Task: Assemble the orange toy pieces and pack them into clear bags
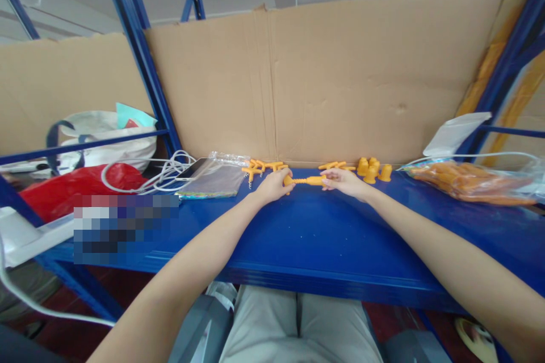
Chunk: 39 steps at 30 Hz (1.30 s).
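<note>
Just above the blue tabletop (298,227), an orange corkscrew-like piece (315,180) is stretched level between my two hands. Its left part looks twisted and its right part is a smooth, thicker tube; whether these are one part or two joined I cannot tell. My left hand (276,184) is closed around the left end, with a bit of orange showing below the fingers. The fingertips of my right hand (343,180) pinch the tube's right end. Behind my left hand lie several orange T-handled corkscrews (254,165), some with metal spirals showing.
Several orange sticks (334,165) and orange cup-shaped pieces (371,173) stand behind and beside my right hand. A bag of orange parts (472,178) lies right. Leftward are a clear plastic bag (217,181), white cables (164,176) and a red bag (85,187). Cardboard (332,85) walls the back.
</note>
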Motion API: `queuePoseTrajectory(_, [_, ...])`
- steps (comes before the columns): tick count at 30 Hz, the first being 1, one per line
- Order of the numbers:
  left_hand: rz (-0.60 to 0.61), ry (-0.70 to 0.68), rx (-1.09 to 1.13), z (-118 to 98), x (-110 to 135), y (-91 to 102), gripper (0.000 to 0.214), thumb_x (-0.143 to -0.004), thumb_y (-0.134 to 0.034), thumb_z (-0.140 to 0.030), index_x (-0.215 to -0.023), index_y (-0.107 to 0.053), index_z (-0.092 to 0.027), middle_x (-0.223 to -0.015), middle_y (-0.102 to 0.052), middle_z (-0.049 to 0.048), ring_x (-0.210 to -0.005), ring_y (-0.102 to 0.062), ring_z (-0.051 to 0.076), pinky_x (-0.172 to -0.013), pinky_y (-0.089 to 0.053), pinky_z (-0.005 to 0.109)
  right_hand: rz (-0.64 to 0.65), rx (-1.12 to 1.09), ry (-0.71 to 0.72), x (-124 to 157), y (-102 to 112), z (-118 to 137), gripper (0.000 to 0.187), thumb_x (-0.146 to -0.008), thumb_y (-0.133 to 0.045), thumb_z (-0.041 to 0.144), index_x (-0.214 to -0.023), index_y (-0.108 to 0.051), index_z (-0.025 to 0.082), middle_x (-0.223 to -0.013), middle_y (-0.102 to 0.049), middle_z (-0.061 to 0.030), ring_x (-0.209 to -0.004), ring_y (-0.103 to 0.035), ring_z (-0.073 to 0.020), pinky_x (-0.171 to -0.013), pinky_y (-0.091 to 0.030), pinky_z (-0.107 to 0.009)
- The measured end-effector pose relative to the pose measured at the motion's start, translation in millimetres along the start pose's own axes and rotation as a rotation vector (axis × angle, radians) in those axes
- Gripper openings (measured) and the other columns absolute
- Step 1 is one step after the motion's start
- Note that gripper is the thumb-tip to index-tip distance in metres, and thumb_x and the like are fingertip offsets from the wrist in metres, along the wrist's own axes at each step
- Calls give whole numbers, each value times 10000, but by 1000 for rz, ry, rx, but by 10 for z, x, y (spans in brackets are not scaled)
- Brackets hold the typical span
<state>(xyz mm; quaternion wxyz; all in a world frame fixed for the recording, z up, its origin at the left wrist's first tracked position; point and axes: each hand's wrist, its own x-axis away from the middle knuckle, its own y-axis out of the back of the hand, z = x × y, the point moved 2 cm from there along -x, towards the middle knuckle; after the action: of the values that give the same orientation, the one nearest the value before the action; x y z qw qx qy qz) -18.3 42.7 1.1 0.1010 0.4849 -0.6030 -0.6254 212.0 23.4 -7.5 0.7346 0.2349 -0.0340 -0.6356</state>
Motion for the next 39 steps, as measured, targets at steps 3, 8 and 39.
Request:
queuePoseTrajectory(3, [-20, -10, 37, -12, 2, 14, 145, -788, -599, -217, -915, -541, -180, -778, -611, 3, -744, -593, 164, -682, -442, 263, 11, -94, -95, 46, -52, 65, 179, -898, -550, 306, -806, -561, 153, -687, -648, -43, -550, -634, -112, -604, -557, -249])
queuePoseTrajectory(8, [-21, -4, 71, -24, -4, 25, 133, -780, -600, -208, -896, -540, -182, -728, -596, -9, -714, -587, 154, -657, -434, 254, -35, -141, -198, 86, -97, 120, 274, -946, -450, 395, -786, -491, 176, -570, -609, -25, -437, -575, -99, -444, -481, -198])
queuePoseTrajectory(39, [-36, -24, 162, -33, 3, 62, 141, -765, -619, -182, -878, -535, -178, -665, -587, -29, -630, -569, 129, -590, -409, 232, 94, -147, -140, 136, -27, 135, 187, -883, -555, 357, -921, -573, 175, -835, -714, -68, -483, -559, -78, -450, -430, -186])
